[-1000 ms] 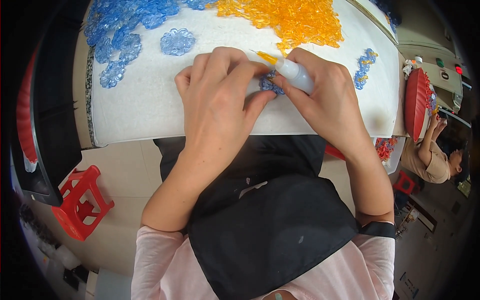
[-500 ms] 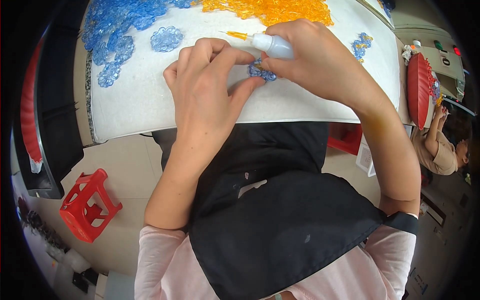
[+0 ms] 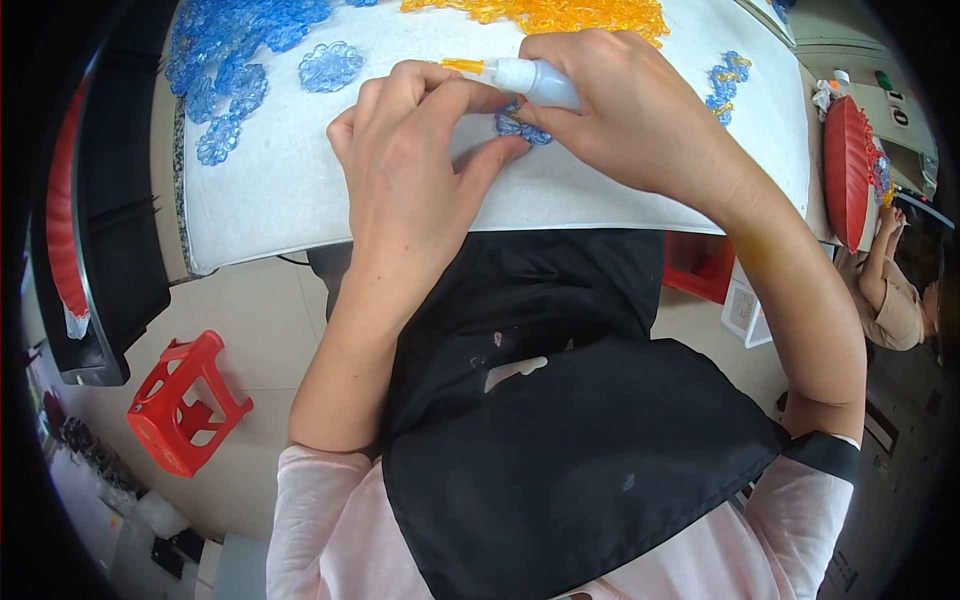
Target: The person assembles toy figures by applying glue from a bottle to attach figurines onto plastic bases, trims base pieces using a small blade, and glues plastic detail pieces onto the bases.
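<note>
A small flower-shaped piece of clear blue plastic [image 3: 523, 128] lies at the white tabletop, partly hidden by my fingers. The thumb and index finger of my left hand [image 3: 405, 150] pinch it from the left. My right hand [image 3: 625, 110] is wrapped round a small squeeze bottle [image 3: 552, 86] with a white cap and a thin nozzle with a yellow-orange base. That nozzle points left, above my left fingers. The right thumb and fingertips reach the piece's right side, where contact is hard to make out.
Piles of blue plastic pieces [image 3: 235, 45] and orange ones [image 3: 540, 15] cover the far table. A loose blue flower [image 3: 330, 67] lies left, and a blue-and-amber chain [image 3: 727, 88] right. A red stool [image 3: 188, 405] stands on the floor. Another person [image 3: 890, 290] is at far right.
The whole view has shifted slightly, so the table sits higher. The bottle has dipped a little in my right hand. My left hand keeps its pinch on the blue piece.
</note>
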